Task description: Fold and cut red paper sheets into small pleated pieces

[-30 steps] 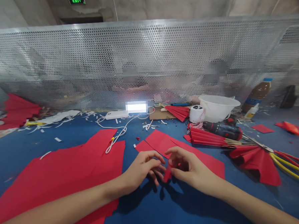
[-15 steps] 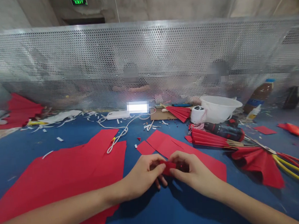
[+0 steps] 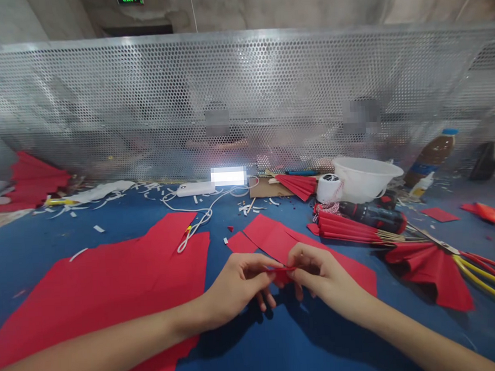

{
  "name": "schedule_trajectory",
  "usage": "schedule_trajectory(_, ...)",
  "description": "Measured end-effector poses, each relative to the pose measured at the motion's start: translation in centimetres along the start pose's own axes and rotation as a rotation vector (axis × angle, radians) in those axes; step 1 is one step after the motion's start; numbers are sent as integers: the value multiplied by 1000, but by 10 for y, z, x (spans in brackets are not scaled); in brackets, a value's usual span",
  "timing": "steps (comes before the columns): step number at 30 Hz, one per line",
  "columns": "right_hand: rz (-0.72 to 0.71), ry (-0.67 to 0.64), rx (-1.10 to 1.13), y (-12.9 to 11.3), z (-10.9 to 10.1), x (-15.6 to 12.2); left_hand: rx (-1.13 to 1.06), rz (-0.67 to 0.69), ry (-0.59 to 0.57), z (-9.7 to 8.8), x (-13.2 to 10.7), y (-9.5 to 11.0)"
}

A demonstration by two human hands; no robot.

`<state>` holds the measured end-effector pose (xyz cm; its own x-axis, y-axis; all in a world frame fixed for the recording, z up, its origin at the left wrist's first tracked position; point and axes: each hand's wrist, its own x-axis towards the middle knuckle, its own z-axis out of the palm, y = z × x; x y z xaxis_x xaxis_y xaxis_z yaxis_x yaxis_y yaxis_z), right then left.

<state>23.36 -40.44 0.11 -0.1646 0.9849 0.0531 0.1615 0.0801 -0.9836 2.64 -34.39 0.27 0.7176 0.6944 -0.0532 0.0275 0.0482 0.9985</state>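
Observation:
Both my hands meet over the blue table [image 3: 281, 344], pinching one small folded piece of red paper [image 3: 282, 273] between them. My left hand [image 3: 236, 288] grips its left end with thumb and forefinger. My right hand [image 3: 322, 278] pinches the right end, fingers curled. Just behind the hands lie flat red paper strips [image 3: 275, 236]. A large red paper sheet [image 3: 107, 287] spreads out to the left, under my left forearm.
Pleated red paper fans [image 3: 345, 230] and a folded one [image 3: 434, 267] lie at the right with yellow and red rods [image 3: 484, 275], a dark drill [image 3: 373, 215], a white bowl [image 3: 365, 176] and a tape roll [image 3: 327, 188]. A white cable [image 3: 199, 218] and paper scraps lie ahead. A perforated metal screen [image 3: 243, 102] closes the back.
The small red piece has been turned from hanging upright to lying flat and edge-on between my fingertips. Both hands rose slightly and drew closer together.

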Motion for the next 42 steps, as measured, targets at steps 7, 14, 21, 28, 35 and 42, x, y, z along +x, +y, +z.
schedule_trajectory(7,-71,102,-204,4,-1,-3,-104,-76,-7,-6,5,0)
schedule_trajectory(14,-152,33,-372,-8,2,-14,105,-110,-81,-7,5,1)
schedule_trajectory(21,-96,-74,-392,-11,4,-15,123,-85,-77,-8,5,0)
schedule_trajectory(28,-47,-74,-460,-12,5,-10,155,-63,-61,-5,3,4)
schedule_trajectory(35,-17,-96,-388,-14,5,-10,193,-60,-95,-6,2,4)
schedule_trajectory(42,-1,-98,-335,-13,3,-9,135,-104,-114,-6,3,5)
